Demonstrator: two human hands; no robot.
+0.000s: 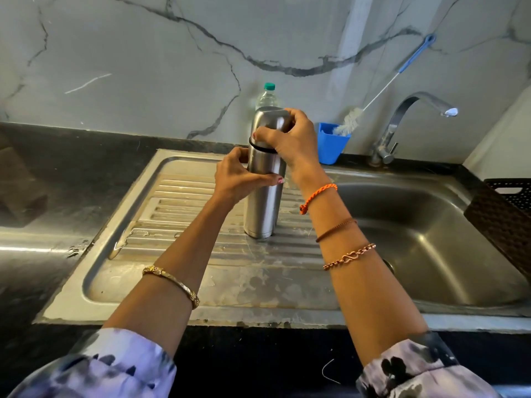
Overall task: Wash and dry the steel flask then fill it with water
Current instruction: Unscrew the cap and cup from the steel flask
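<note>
A tall steel flask (262, 208) stands upright on the ribbed drainboard (184, 214) of the steel sink. My left hand (238, 175) grips the flask's body just below the black ring, thumb across the front. My right hand (290, 136) curls round the steel cap (268, 117) on top of the flask. The cap sits on the flask; I cannot tell whether it is screwed tight.
A clear water bottle (265, 96) with a green cap stands behind the flask. A blue cup (330, 145) holds a bottle brush (382, 87). The tap (408, 116) reaches over the basin (425, 234). A dark woven basket (505, 214) sits at the right edge. Water drops lie on the drainboard's left.
</note>
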